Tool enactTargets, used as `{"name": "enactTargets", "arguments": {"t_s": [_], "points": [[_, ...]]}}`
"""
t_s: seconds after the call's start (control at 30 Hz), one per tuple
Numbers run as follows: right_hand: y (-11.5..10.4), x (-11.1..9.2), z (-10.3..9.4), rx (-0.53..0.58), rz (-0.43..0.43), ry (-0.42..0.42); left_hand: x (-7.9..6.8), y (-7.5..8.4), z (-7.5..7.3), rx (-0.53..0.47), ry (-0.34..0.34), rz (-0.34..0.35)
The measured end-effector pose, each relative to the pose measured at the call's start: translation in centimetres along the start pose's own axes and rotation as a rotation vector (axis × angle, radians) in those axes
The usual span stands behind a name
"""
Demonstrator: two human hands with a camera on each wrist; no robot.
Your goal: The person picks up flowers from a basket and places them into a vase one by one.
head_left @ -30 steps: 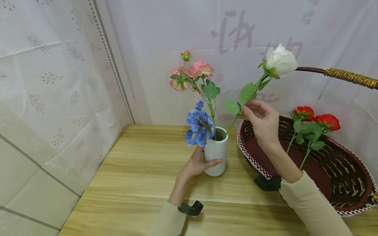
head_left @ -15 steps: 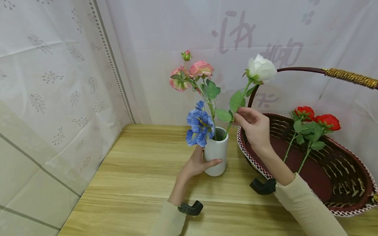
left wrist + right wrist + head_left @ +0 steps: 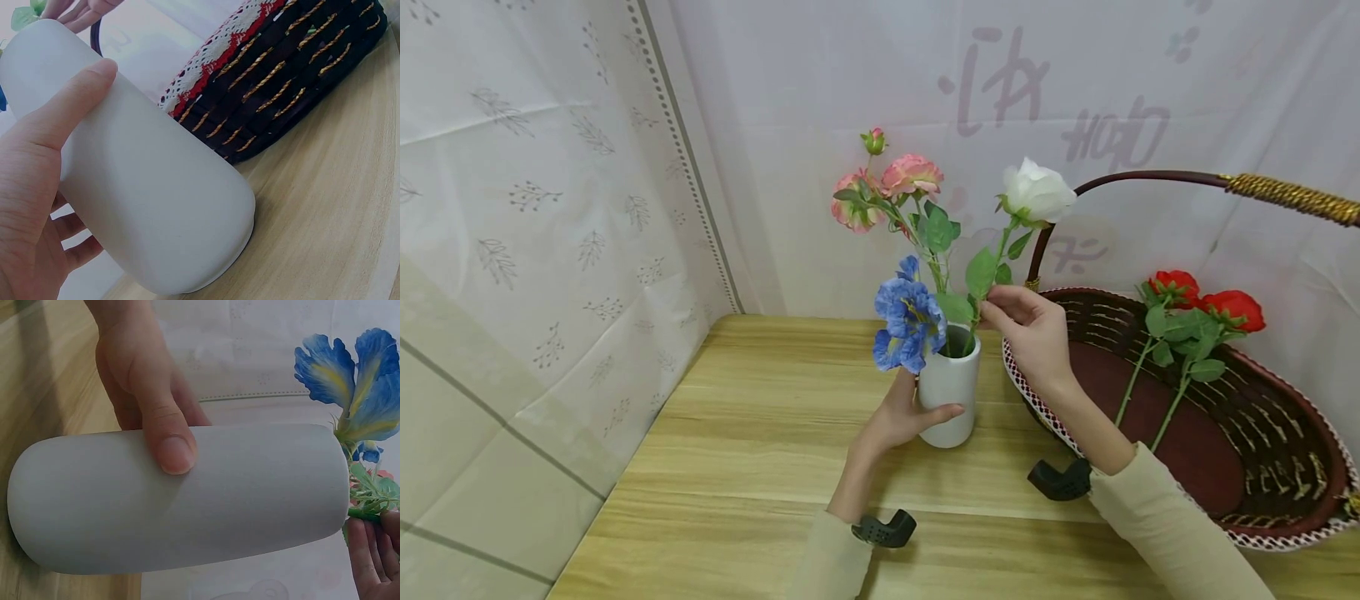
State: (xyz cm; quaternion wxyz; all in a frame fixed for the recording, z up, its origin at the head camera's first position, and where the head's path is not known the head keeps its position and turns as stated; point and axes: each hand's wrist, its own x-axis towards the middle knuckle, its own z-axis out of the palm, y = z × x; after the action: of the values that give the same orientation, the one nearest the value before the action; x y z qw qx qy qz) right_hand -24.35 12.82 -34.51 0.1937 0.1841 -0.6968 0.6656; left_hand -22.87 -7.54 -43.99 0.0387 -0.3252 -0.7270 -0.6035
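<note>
A white vase (image 3: 949, 400) stands upright on the wooden table. My left hand (image 3: 901, 417) grips it from the left, thumb across its front, as the left wrist view also shows. Between thumb and fingers my right hand (image 3: 1030, 333) pinches the green stem of a white rose (image 3: 1037, 193) just above the vase's rim. That stem's lower end is inside the vase mouth. Pink flowers (image 3: 912, 175) rise from the vase, and a blue flower (image 3: 908, 321) leans over its left rim. In the right wrist view the blue flower (image 3: 369, 387) shows beyond the vase (image 3: 187, 500).
To the right stands a dark woven basket (image 3: 1292, 450) with a lace-trimmed rim and a tall arched handle (image 3: 1292, 196). Red roses (image 3: 1232, 310) lie in it with their stems. A printed curtain (image 3: 820, 75) hangs behind the table (image 3: 737, 433).
My right hand has moved left and slightly down with the white rose, bringing the stem more upright and its bloom closer to the pink flowers. The left hand and vase stay in place.
</note>
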Motion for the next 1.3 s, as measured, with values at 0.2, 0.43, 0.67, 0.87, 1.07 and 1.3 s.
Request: {"name": "enactTargets", "arguments": {"t_s": [0.2,0.43,0.67,0.87,1.07,1.3], "points": [[0.2,-0.2,0.3,-0.022,0.034,-0.038,-0.2,-0.1,0.0,0.002,-0.010,-0.046],[0.4,-0.4,0.5,-0.087,0.069,-0.050,-0.3,-0.3,0.1,0.025,-0.002,0.021],[0.8,-0.6,0.7,-0.168,0.083,-0.062,-0.3,-0.4,0.0,0.011,-0.016,0.034],[1.2,-0.8,0.8,-0.215,0.068,-0.065,-0.1,-0.5,0.0,-0.008,-0.024,0.044],[1.5,-1.0,0.7,-0.221,0.066,-0.071,-0.1,-0.5,0.1,-0.001,-0.021,0.034],[1.9,-1.2,0.7,-0.230,0.083,-0.069,-0.2,-0.5,0.2,-0.020,-0.011,0.026]]}}
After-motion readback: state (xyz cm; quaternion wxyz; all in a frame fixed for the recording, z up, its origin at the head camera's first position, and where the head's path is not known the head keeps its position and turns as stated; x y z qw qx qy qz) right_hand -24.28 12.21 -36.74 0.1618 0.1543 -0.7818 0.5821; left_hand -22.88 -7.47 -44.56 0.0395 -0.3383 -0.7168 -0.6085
